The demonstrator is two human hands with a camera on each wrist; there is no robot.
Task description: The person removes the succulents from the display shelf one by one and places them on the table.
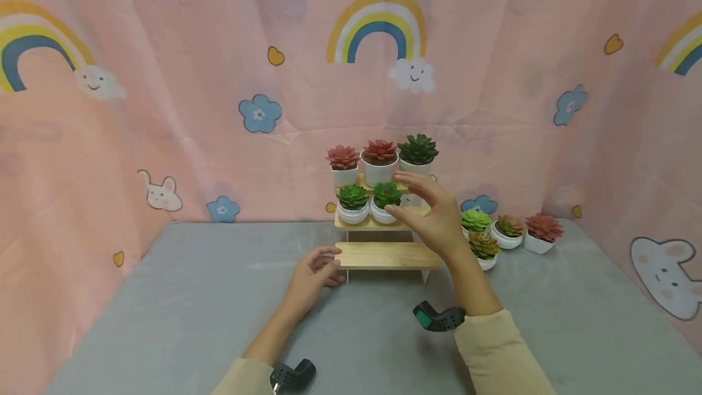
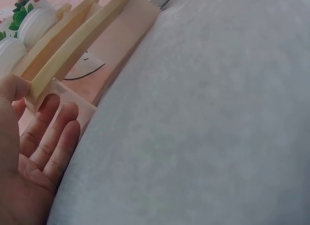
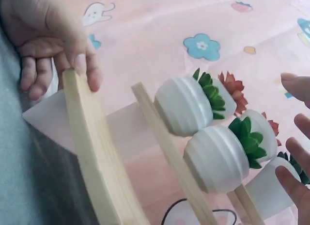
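Wooden stand (image 1: 386,255) is being steadied by the left hand (image 1: 314,272) gripping its lowest step — the right hand (image 1: 433,215), fingers spread and holding nothing, is hovering beside the green succulent pot (image 1: 386,202); move gently.

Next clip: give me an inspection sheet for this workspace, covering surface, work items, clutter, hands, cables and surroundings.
Surface: grey table, soft-looking cover.
Work items: three-tier wooden stand; three potted succulents on the top step, two green ones on the middle step, bottom step bare.
Clutter: four potted succulents on the table right of the stand.
Hands: left hand grips the bottom step's left end; right hand open beside the middle-step pots, holding nothing.
Cables: nothing seen.
Surroundings: pink rainbow-print curtain on three sides.
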